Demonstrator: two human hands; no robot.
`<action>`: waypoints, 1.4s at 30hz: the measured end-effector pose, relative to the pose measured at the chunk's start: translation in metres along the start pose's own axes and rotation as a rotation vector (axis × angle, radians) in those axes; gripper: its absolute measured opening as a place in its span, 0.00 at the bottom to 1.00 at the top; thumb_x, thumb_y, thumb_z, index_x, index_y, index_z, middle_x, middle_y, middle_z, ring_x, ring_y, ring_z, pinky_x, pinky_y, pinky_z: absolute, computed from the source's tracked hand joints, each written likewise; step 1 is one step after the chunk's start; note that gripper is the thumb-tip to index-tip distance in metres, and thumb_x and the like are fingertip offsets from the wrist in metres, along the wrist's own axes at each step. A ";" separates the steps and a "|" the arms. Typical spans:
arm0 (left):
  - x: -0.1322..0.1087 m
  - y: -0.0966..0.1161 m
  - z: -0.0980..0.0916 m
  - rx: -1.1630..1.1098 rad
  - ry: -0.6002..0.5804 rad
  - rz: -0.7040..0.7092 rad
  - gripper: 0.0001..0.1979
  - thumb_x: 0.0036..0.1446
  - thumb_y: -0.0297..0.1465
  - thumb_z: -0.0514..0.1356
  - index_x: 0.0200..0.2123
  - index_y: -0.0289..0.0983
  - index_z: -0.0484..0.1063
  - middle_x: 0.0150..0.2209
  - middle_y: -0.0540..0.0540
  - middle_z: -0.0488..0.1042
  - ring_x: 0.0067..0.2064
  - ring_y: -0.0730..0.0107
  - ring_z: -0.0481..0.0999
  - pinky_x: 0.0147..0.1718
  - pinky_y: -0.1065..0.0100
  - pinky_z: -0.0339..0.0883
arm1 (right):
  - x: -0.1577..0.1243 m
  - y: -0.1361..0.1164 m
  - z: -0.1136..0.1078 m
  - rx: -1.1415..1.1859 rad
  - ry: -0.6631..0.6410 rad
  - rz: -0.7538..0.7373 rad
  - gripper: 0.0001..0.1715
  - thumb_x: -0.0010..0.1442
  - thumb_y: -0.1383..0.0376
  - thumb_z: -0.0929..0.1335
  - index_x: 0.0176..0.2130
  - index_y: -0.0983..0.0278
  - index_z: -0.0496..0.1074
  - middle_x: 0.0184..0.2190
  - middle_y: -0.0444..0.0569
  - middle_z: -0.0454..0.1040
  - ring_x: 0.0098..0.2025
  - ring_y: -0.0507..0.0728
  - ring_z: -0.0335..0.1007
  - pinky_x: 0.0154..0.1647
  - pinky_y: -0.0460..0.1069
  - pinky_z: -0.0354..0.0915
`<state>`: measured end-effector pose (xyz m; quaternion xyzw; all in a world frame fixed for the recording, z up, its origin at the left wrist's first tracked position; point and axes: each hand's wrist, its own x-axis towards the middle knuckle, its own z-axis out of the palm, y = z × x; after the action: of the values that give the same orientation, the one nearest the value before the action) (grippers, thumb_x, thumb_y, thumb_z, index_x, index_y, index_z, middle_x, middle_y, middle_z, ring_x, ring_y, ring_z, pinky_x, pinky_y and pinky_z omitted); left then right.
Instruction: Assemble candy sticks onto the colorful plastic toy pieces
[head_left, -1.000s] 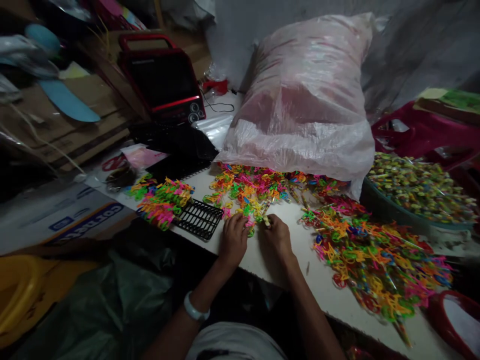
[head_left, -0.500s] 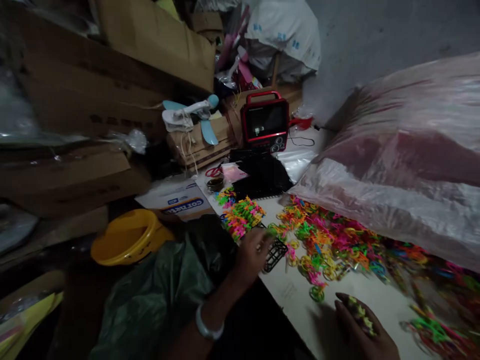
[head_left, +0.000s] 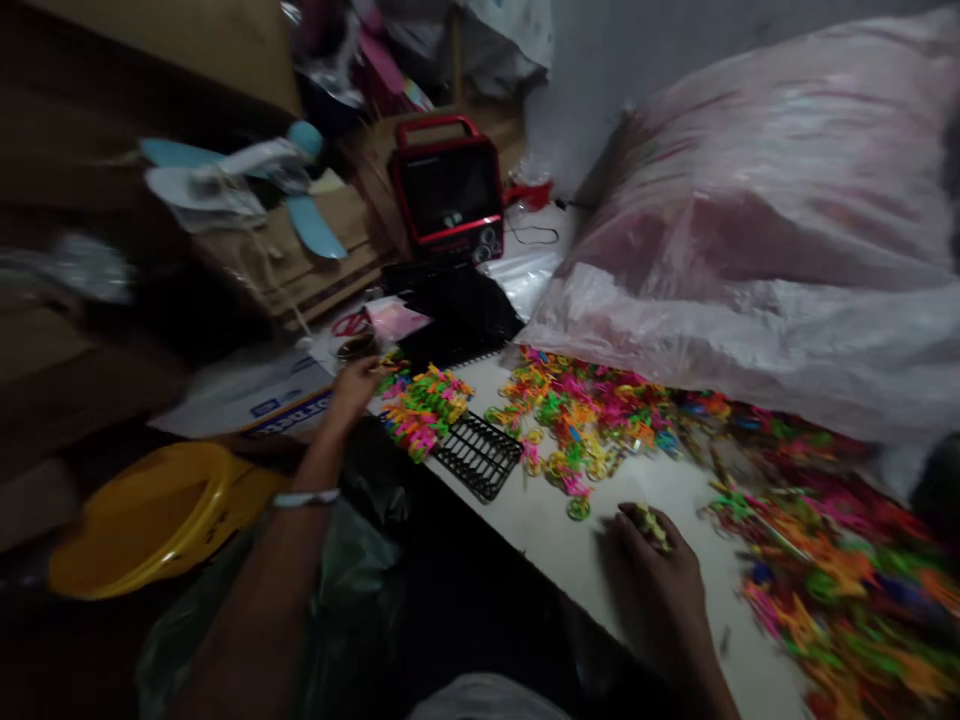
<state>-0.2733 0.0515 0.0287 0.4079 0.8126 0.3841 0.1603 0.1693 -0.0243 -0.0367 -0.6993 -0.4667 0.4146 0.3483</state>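
Observation:
My left hand (head_left: 354, 392) reaches to the far left end of the table, by the small dark round dish (head_left: 357, 348). Its fingertips are drawn together next to colourful plastic pieces; what they grip is too blurred to make out. A pile of bright plastic pieces (head_left: 427, 405) lies just right of that hand, partly against a black grid tray (head_left: 480, 455). Over the near part of the white table (head_left: 555, 540), my right hand (head_left: 667, 565) is curled around a cluster of small pale yellow pieces (head_left: 651, 527).
More colourful plastic pieces (head_left: 577, 410) spread along the back and right. A large clear plastic sack (head_left: 750, 240) leans over them. Behind stand a red-framed player (head_left: 450, 195) and black plastic bags (head_left: 465, 315). A yellow bucket (head_left: 142, 520) and cardboard boxes (head_left: 292, 265) are at left.
My left hand has moved from the grid tray leftward and away to the table's far left end. My right hand still holds the pale yellow pieces. The camera view has turned right.

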 end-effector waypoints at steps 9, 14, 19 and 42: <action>-0.156 0.050 0.048 -0.043 0.081 0.571 0.11 0.61 0.33 0.53 0.44 0.40 0.72 0.44 0.46 0.73 0.49 0.66 0.71 0.52 0.63 0.63 | 0.016 0.002 0.024 -0.242 -0.076 -0.223 0.23 0.53 0.53 0.66 0.42 0.65 0.73 0.34 0.53 0.78 0.33 0.59 0.73 0.34 0.50 0.66; -0.224 0.046 0.130 -0.180 -0.391 0.518 0.13 0.61 0.29 0.52 0.48 0.40 0.68 0.47 0.44 0.70 0.48 0.68 0.72 0.47 0.66 0.69 | 0.024 -0.002 0.031 -0.308 -0.129 -0.264 0.20 0.54 0.60 0.64 0.46 0.62 0.72 0.40 0.51 0.77 0.37 0.57 0.74 0.37 0.48 0.65; -0.224 0.046 0.178 -0.109 -0.460 0.539 0.22 0.57 0.23 0.53 0.55 0.40 0.63 0.53 0.40 0.63 0.49 0.66 0.70 0.50 0.62 0.67 | 0.020 -0.003 0.023 -0.361 -0.172 -0.295 0.11 0.52 0.61 0.65 0.34 0.63 0.74 0.28 0.47 0.76 0.29 0.55 0.71 0.30 0.46 0.62; -0.270 0.073 0.161 -0.835 -1.027 -0.369 0.17 0.51 0.42 0.63 0.39 0.35 0.75 0.37 0.46 0.78 0.38 0.69 0.75 0.39 0.70 0.66 | -0.049 0.024 0.004 -0.003 -0.180 -0.533 0.19 0.56 0.65 0.67 0.49 0.60 0.66 0.42 0.49 0.73 0.42 0.55 0.71 0.41 0.49 0.68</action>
<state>0.0249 -0.0545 -0.0351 0.2971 0.4739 0.3894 0.7318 0.1636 -0.0782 -0.0469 -0.5129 -0.6639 0.3678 0.4012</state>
